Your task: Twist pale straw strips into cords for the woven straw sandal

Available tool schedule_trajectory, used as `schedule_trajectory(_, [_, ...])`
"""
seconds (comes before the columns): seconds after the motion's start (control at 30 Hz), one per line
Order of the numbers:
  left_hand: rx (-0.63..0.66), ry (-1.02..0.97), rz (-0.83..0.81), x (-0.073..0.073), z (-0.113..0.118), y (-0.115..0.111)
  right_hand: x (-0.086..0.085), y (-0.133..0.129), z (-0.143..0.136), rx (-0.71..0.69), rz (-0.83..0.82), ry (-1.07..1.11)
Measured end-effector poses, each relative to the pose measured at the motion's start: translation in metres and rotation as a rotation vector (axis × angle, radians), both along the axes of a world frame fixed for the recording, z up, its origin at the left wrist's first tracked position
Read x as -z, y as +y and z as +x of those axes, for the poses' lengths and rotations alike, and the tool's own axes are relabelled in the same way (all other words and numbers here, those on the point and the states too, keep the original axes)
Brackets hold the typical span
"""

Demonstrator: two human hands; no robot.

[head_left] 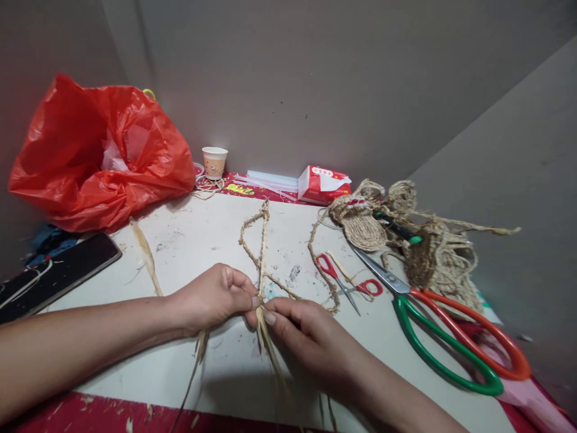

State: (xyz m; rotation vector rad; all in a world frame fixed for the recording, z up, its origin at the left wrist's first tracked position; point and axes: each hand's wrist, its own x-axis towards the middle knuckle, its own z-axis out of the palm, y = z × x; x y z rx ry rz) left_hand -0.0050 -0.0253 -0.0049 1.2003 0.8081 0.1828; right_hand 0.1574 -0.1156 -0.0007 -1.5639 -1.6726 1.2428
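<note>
A thin braid of straw-coloured plant fibre [264, 240] runs down the middle of the white board, its loose strands [270, 349] fanning toward me at the lower end. Where braid and strands meet, my left hand [220, 297] pinches it between thumb and fingers. My right hand [306, 331] grips the strands just beside, thumb and forefinger nearly touching the left fingertips. A darker twisted cord [247, 225] loops off the braid's top, passes behind it and goes right. One dry fibre strip [144, 249] lies to the left, partly under my left forearm.
Large scissors [406, 294] with green and orange handles and small red-handled scissors [345, 282] lie right, near coiled woven pieces [367, 225]. A red plastic bag [90, 156], a phone [58, 273], a paper cup [214, 162] and a tissue pack [322, 185] surround the white board [193, 234].
</note>
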Motion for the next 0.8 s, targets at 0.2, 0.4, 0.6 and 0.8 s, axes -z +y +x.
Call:
schedule_trajectory(0.2, [-0.018, -0.010, -0.047, 0.001, 0.001, 0.002, -0.003, 0.004, 0.002, 0.084, -0.119, -0.039])
schedule_trajectory(0.4, [-0.010, -0.015, -0.052, -0.003, 0.001, 0.002, -0.001, 0.006, 0.007, 0.076, -0.157, -0.023])
schedule_trajectory(0.6, [0.000, 0.029, -0.015, -0.003, 0.001, 0.002, -0.009, 0.014, 0.027, 0.052, -0.175, -0.078])
schedule_trajectory(0.8, [-0.025, 0.050, 0.038, 0.006, 0.002, -0.004, -0.013, 0.011, 0.057, 0.142, 0.079, -0.427])
